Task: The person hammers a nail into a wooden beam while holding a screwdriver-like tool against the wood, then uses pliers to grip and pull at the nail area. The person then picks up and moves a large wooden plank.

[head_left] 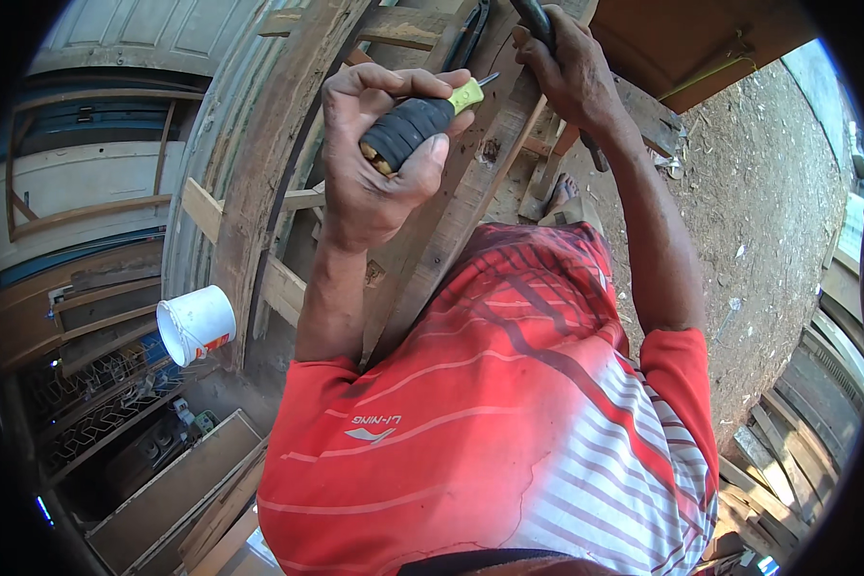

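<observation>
My left hand (379, 158), fingers closed, is wrapped round a screwdriver (408, 132). Black tape covers most of its handle, the collar is yellow-green, and a short thin metal shaft points up and right. Below it lies a long brown timber beam (466, 206) with dark marks and a notch; whether the tip touches the wood I cannot tell. At the upper right, my right hand (578, 72) is closed round a dark, rod-like tool (536, 21) above the beam's far part. The picture's upper edge cuts off one end of that tool, so its kind is unclear.
A weathered plank (259, 163) runs along the left of the beam, with cross pieces between. A white bucket (196, 324) stands at the left, near stacked frames and panels. A brown wooden panel (691, 43) is at the upper right. Scrap boards (787, 442) lie at the lower right.
</observation>
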A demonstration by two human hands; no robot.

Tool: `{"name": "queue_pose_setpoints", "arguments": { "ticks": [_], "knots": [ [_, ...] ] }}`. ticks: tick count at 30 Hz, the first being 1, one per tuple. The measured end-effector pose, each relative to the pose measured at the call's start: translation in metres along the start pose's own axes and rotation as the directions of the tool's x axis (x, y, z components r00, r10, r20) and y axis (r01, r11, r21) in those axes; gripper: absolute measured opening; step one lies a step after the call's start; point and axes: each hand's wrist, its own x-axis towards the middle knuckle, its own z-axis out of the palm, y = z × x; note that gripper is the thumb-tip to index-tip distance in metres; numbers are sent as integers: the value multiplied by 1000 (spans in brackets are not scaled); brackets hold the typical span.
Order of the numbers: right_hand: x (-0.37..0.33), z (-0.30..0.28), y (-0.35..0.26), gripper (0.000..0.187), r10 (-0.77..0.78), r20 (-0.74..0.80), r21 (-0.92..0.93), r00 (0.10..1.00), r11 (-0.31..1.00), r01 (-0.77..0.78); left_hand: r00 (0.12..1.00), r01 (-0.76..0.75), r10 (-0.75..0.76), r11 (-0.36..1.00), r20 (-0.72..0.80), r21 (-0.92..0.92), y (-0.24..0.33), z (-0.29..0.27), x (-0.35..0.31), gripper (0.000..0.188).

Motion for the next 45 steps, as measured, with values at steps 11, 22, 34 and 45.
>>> {"name": "queue_pose_setpoints", "arguments": {
  "ticks": [11, 22, 34, 45],
  "knots": [
    [10, -19, -29, 22, 267, 138, 137, 954, 949, -285, 959, -268, 279, 949, -51, 166, -24, -10, 7, 61],
    [9, -18, -28, 19, 222, 114, 126, 968, 964, -236, 994, -95, 105, 949, 17, -300, -54, 17, 24, 51],
    [8, -16, -25, 15, 208, 89, 123, 974, 968, -218, 992, 69, -48, 981, 115, -184, -47, 28, 38, 61],
    [6, -16, -26, 16, 240, 97, 236, 966, 937, -257, 995, 59, -25, 931, 97, -361, -46, 26, 33, 70]
  ]
}}
